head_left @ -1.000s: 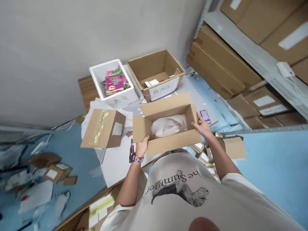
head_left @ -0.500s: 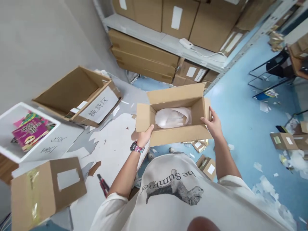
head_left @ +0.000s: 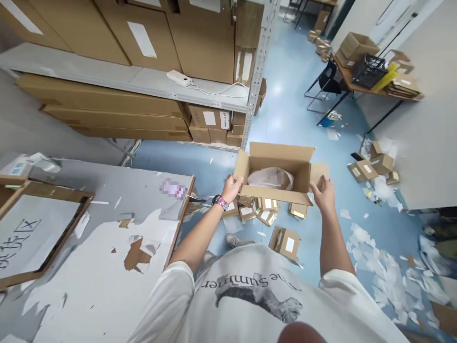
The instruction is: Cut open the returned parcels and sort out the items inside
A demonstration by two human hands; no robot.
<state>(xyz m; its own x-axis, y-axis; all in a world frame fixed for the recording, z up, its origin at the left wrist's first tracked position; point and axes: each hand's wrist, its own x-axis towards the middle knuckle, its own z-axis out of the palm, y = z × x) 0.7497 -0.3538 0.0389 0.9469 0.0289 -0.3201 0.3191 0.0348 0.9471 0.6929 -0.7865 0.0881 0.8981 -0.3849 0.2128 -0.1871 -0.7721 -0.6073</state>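
Held out before me over the floor is an open cardboard box point(head_left: 282, 193), its flaps spread outward. White wrapping point(head_left: 269, 177), thin and see-through in part, lies inside; what it covers, if anything, I cannot make out. My left hand point(head_left: 231, 188) is closed on the box's left end, thumb on the flap and a watch on the wrist. At the other end my right hand point(head_left: 324, 193) grips the right flap point(head_left: 319, 172) between thumb and fingers.
A worktable point(head_left: 96, 267) with torn paper stands at left, bearing a labelled carton point(head_left: 39, 228). Ahead is a metal shelf point(head_left: 143, 81) full of cartons. Small boxes point(head_left: 266, 209) and an opened box point(head_left: 287, 244) lie on the floor; paper scraps point(head_left: 378, 267) litter the right side.
My view has turned to the right. The box, still in both hands, has gone from beside the table's edge to over the open floor among the small boxes.
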